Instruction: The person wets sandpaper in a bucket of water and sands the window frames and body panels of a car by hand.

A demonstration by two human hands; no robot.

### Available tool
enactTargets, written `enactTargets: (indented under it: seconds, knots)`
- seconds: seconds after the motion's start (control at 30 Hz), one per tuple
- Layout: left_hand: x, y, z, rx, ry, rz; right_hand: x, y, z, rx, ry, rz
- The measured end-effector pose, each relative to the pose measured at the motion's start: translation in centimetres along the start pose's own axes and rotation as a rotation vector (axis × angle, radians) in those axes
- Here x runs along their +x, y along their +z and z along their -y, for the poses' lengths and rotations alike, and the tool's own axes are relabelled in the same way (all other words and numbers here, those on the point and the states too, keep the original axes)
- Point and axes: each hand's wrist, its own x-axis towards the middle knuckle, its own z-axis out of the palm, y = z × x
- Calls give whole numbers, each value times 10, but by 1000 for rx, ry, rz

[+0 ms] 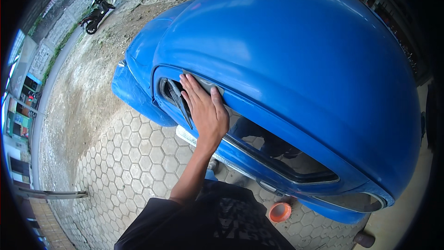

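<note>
My left hand (203, 106) lies along the upper door frame of a blue rounded car (277, 51), fingers close together and thumb to the right. Under the fingers and thumb it holds a greyish sheet of sandpaper (206, 83) flat against the blue paint. Just below the fingers, the small front vent window (178, 99) is tilted out of its opening. Further right along the door runs the larger side window opening (286, 153) with a dark rim. My right hand is not in view.
An orange bucket (280, 212) stands on the hexagonal paving (134, 153) near the car's rear side. A pale running board (187, 136) sticks out below the door. A black motorbike (96, 15) is parked far left, beyond bare dirt ground (74, 83).
</note>
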Motion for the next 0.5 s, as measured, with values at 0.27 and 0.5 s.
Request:
enactTargets:
  seconds: [0.27,0.5]
  knots:
    - [-8,0,-20,24,-50,14,-7,-25,-18,112,133,65]
    - [12,0,-9,20,-132,-59,-5,-36,-25,206,230,77]
